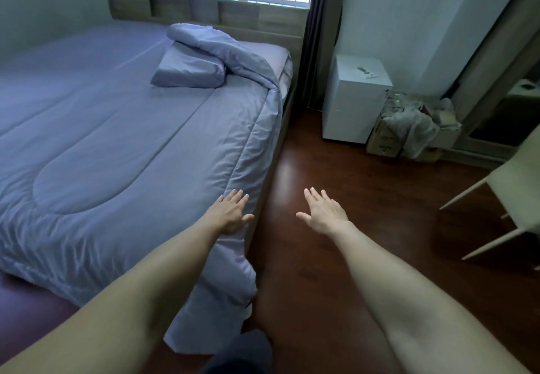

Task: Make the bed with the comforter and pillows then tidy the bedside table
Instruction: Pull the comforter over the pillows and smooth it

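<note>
A lavender comforter is spread over the bed, its top right corner folded back in a bunch near the headboard. One pillow in matching cloth lies beside that bunch. My left hand is stretched out with straight fingers over the comforter's right edge, holding nothing. My right hand reaches forward over the floor, fingers spread and empty. The white bedside table stands right of the bed with a few small items on top.
Wooden headboard under the barred window. A dark curtain hangs between bed and bedside table. A cardboard box with crumpled cloth sits beside the table. A pale chair stands at right on the dark wood floor.
</note>
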Demonstrator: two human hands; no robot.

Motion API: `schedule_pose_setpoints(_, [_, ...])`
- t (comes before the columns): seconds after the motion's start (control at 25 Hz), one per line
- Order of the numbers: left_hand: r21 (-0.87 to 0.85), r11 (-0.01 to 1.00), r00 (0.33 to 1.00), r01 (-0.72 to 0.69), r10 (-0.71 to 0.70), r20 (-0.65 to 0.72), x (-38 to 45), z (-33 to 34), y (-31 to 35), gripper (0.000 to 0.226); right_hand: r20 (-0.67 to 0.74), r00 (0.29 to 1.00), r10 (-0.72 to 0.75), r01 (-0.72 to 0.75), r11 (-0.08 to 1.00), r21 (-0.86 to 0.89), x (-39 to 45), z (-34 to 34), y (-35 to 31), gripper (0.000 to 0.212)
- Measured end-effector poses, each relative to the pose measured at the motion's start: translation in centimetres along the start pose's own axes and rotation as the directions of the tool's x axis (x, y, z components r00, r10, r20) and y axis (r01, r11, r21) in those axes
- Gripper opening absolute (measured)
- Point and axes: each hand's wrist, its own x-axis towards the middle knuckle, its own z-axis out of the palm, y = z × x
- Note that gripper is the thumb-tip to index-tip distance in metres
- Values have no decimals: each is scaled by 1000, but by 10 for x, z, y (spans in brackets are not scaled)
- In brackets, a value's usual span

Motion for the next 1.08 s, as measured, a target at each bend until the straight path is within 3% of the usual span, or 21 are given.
schedule_pose_setpoints(0.28, [-3, 999, 998, 45, -45, 32, 117, -35, 4, 70, 39, 999, -28, 29, 999, -25, 117, -34, 56, 77])
schedule_pose_setpoints(0.6, [-56, 996, 997, 70, -72, -26, 292, -135, -21, 71, 4, 999, -42, 43, 999, -17, 293, -116, 102, 77])
schedule_pose_setpoints(0.76, [-51, 995, 996, 87, -88, -16, 349, -153, -33, 71, 24, 998, -58, 59, 998, -34, 358, -130, 119, 76])
schedule_pose_setpoints(1.08, [-58, 977, 979, 206, -206, 6, 481, -197, -50, 72, 28, 984, -176, 178, 983, -52, 513, -170, 161, 75])
